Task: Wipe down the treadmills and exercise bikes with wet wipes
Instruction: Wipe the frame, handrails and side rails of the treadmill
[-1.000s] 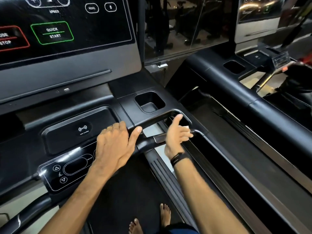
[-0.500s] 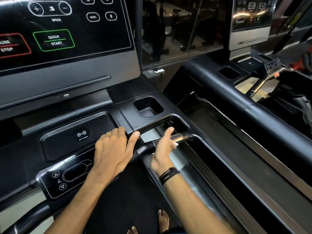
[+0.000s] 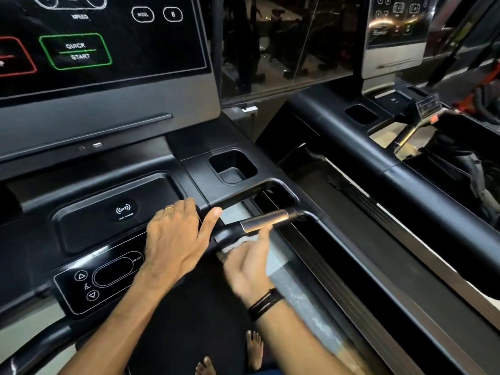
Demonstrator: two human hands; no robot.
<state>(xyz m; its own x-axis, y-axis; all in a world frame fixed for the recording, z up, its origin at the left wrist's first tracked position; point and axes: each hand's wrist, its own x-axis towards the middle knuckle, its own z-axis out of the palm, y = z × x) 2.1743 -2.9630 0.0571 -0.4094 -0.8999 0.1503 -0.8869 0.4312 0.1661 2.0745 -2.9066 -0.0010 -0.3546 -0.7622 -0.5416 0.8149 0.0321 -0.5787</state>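
Since a second ago our right hand (image 3: 247, 262) has dropped below the grip bar (image 3: 263, 219), fingers loosely open with a blurred wipe (image 3: 238, 243) apparently against its underside, while our left hand (image 3: 176, 239) rests flat on the console (image 3: 113, 212), likely to steady us.

A black treadmill (image 3: 232, 182) fills the view, its big touchscreen (image 3: 102, 36) lit with a green "Quick Start" button. Below the screen sit a flat charging pad (image 3: 119, 209), a square cup well (image 3: 232, 166) and a silver-sleeved grip bar (image 3: 265, 219). A second treadmill (image 3: 378, 147) stands alongside on the right.
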